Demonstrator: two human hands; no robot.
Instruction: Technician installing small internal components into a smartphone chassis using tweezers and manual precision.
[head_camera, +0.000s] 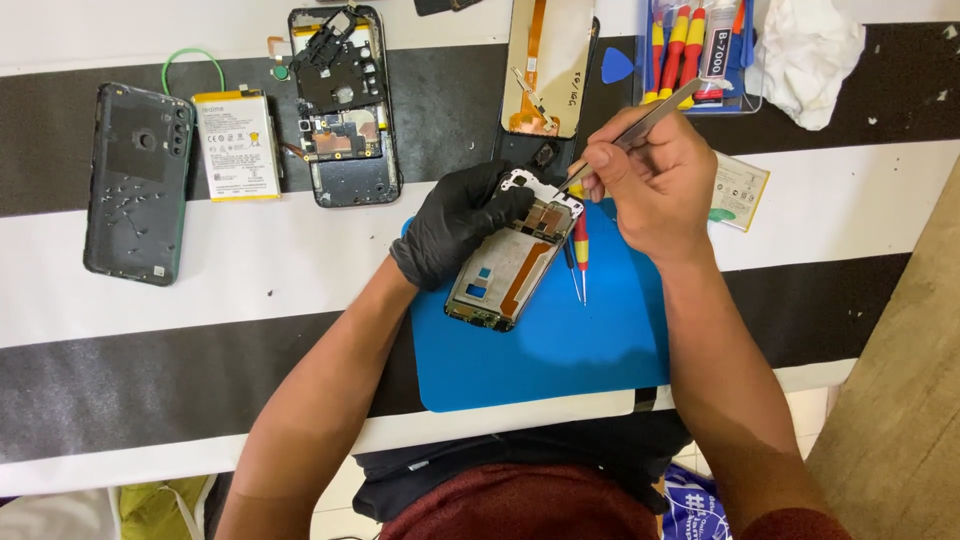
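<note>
Head view: an opened phone (508, 268) lies on the blue mat (560, 350), tilted, its top end toward the far edge of the mat. Its back cover is off, and the frame interior, a copper-coloured flex strip and the upper board area are exposed. The left hand (455, 222), in a black glove, is closed over the upper left edge of the phone and pins it to the mat. The right hand (648, 180), bare, pinches metal tweezers (632, 130) between thumb and fingers; the tips meet the white plate at the top of the phone. Whether the tips hold a part cannot be told at this size. Two small screwdrivers (580, 255) with red-and-yellow handles lie on the mat just right of the phone. Beyond the mat lies a screen panel (548, 60) with an orange flex. Left of the mat, well apart, lie a second opened phone (342, 105), a loose battery (238, 145) and a dark back cover (135, 180). Right of the screen panel stands a tray (700, 60) of screwdrivers with a glue tube, and beyond it lies a white cloth (810, 55). Judged status: the phone on the mat is open, its battery bay appears vacant, and work is at the upper board; the battery, screen and cover appear not yet fitted to it.
</note>
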